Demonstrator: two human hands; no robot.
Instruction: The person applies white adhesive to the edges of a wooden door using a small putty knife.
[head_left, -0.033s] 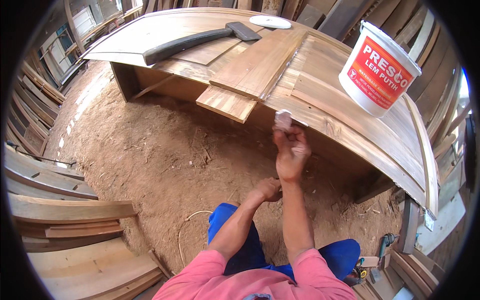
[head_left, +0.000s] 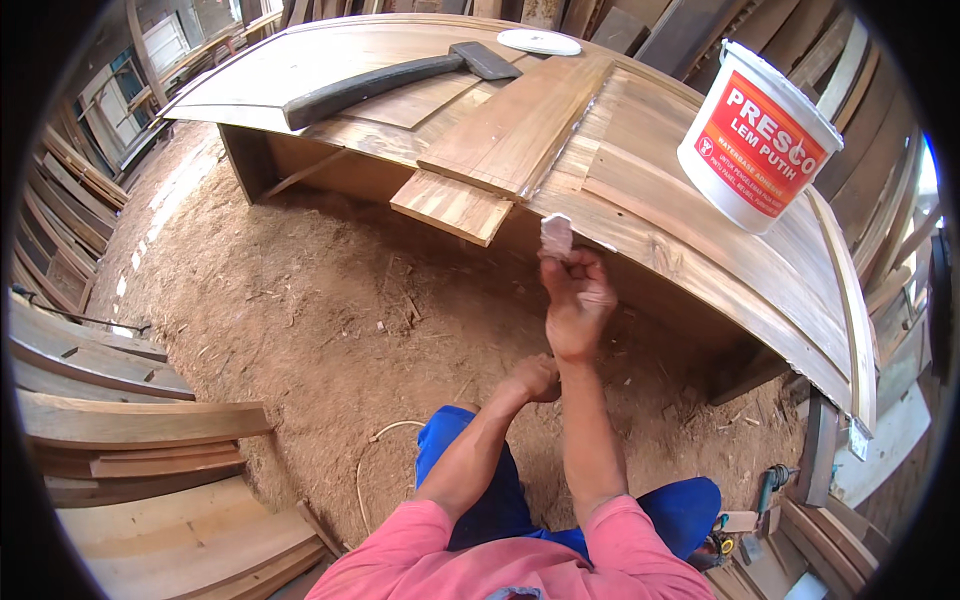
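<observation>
My right hand (head_left: 582, 310) is closed, pinching a small flat spreader (head_left: 556, 238) smeared with white paste between thumb and fingers. The spreader is raised beside the near edge of a large wooden panel (head_left: 655, 235), where a streak of white shows; whether the two touch, I cannot tell. Just left of my right wrist, my left hand (head_left: 533, 378) is curled up low over the dirt floor. What it holds, if anything, is hidden. A wooden board (head_left: 515, 125) lies across the panel, with a shorter piece (head_left: 453, 207) jutting out beneath it and a white line along its right side.
On the panel rest a black hammer (head_left: 385, 85), a white round lid (head_left: 540, 42) and a white bucket (head_left: 720, 190) with a red label. Stacked planks (head_left: 140, 425) stand at the left. A power tool (head_left: 772, 485) lies at the lower right.
My right hand has shifted slightly left and up, and the spreader stands more upright in its fingers. The left hand has hardly moved.
</observation>
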